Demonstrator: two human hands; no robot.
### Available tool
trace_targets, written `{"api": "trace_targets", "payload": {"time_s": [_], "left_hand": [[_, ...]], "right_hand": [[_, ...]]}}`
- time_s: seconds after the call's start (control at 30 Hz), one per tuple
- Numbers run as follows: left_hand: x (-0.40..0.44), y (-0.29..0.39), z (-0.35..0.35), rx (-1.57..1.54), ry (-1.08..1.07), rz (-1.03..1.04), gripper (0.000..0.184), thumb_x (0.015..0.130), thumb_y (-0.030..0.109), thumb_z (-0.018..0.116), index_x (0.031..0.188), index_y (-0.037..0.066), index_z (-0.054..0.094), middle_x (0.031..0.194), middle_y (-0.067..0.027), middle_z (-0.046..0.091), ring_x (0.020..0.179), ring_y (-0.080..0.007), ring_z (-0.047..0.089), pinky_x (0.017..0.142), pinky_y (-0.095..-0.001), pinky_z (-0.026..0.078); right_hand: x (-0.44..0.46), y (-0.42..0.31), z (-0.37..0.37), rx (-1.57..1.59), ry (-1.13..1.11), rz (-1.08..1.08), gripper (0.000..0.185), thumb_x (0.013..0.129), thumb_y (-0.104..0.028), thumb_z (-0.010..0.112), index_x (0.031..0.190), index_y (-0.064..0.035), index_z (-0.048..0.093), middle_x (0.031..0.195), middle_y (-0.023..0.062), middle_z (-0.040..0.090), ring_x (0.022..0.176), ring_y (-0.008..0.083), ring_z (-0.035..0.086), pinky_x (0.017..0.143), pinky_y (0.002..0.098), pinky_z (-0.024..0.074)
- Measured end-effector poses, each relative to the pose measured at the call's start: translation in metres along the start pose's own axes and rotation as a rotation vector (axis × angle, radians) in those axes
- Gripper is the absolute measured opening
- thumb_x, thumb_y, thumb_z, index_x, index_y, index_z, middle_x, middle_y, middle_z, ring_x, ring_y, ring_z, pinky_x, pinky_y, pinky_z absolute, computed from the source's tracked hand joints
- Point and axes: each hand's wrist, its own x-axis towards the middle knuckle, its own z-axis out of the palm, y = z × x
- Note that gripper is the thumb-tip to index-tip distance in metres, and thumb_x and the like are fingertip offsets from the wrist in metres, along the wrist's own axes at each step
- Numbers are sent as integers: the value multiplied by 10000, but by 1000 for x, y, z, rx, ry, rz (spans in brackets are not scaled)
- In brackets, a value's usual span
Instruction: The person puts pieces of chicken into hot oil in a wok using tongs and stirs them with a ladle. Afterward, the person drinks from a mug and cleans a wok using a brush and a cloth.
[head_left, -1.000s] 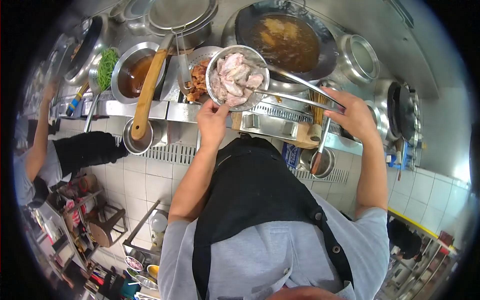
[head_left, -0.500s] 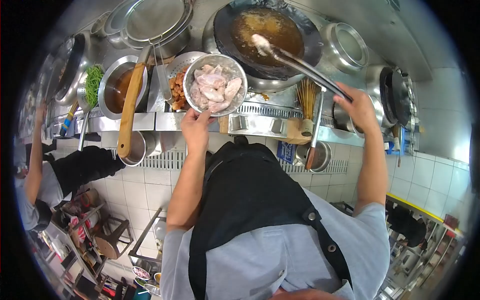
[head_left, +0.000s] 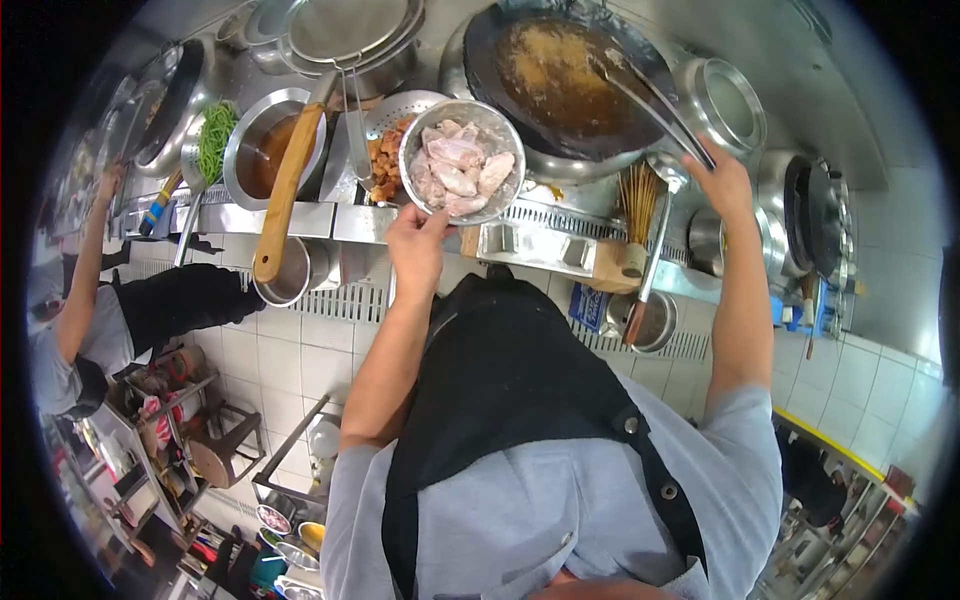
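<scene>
Grasping bowl (head_left: 498, 128) of raw meat (head_left: 455, 178): left fingers (head_left: 433, 226); grasping tongs (head_left: 672, 128): right fingers (head_left: 699, 174); wok (head_left: 484, 78) holds brown liquid (head_left: 555, 78).

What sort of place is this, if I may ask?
Probably a commercial kitchen: a large wok holds frothy brown liquid, a metal bowl holds raw-looking meat, and another person is nearby.

Commercial kitchen: big oil-filled wok (head_left: 560, 146), steel pots (head_left: 395, 72).
</scene>
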Motion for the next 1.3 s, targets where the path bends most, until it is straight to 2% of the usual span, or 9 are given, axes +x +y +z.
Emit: {"api": "trace_targets", "payload": {"time_s": [0.27, 0.37, 0.47, 0.63, 0.73, 0.83, 0.97, 1.07, 1.3], "left_hand": [[5, 9, 9, 221, -35, 92, 148, 904, 27, 701, 801, 11, 597, 776, -20, 620, 704, -87, 590, 715, -288, 575], [3, 5, 23, 73, -56, 169, 151, 861, 56, 723, 767, 12, 613, 711, 18, 601, 658, -47, 494, 576, -241, 396], [8, 3, 20, 130, -34, 128, 170, 859, 46, 718, 747, 19, 594, 706, 21, 601, 661, -46, 500, 568, -246, 393], [11, 7, 21, 57, -67, 28, 116, 911, 19, 693, 836, 16, 604, 887, -55, 673, 781, -121, 654, 782, -326, 617], [10, -3, 15, 23, -37, 11, 109, 914, 9, 688, 840, 20, 608, 885, -52, 673, 788, -124, 657, 776, -325, 615], [1, -1, 16, 4, 14, 34, 167, 893, 14, 691, 768, 20, 581, 786, -38, 635, 705, -105, 612, 711, -305, 592], [-5, -6, 7, 0, -34, -3, 100, 915, 12, 686, 851, 18, 609, 886, -50, 671, 796, -129, 658, 777, -332, 617], [-13, -2, 9, -2, -35, 3, 106, 913, 13, 690, 850, 14, 605, 881, -52, 668, 796, -131, 658, 779, -334, 617], [-2, -15, 3, 120, 19, 106, 136, 896, 31, 708, 815, -3, 605, 808, -36, 642, 726, -99, 610, 733, -299, 585]], "right_hand": [[-104, -104, -69, 221, -221, -249, 547, 886, -312, 790, 1392, -152, 655, 1231, 194, 712, 1049, 354, 707, 919, 421, 541], [-110, -113, -56, 104, -218, -360, 478, 882, -251, 788, 1333, -129, 686, 1163, 185, 725, 1017, 391, 684, 889, 458, 539], [-118, -97, -59, 181, -240, -383, 447, 884, -223, 785, 1302, -93, 697, 1149, 196, 731, 1005, 386, 693, 896, 444, 540], [-117, -59, -62, 487, -396, -104, 473, 891, -190, 796, 1304, 7, 675, 1134, 226, 740, 963, 272, 723, 902, 352, 532], [-100, -36, -51, 364, -202, -43, 474, 910, -218, 783, 1331, -31, 673, 1132, 227, 739, 963, 263, 726, 898, 355, 530], [-62, -21, -25, 143, -169, -41, 500, 910, -380, 759, 1352, -157, 685, 1177, 222, 726, 1068, 354, 719, 951, 425, 531], [-26, -21, 19, 18, -171, -38, 543, 884, -472, 753, 1354, -207, 686, 1203, 210, 718, 1136, 407, 682, 980, 480, 527], [-22, -31, 26, -52, -136, 35, 537, 885, -475, 750, 1343, -202, 693, 1200, 204, 725, 1142, 389, 687, 986, 473, 528], [-81, -36, -39, 231, -83, -192, 584, 867, -332, 809, 1417, -232, 640, 1223, 169, 733, 1090, 355, 705, 915, 411, 547]]}}
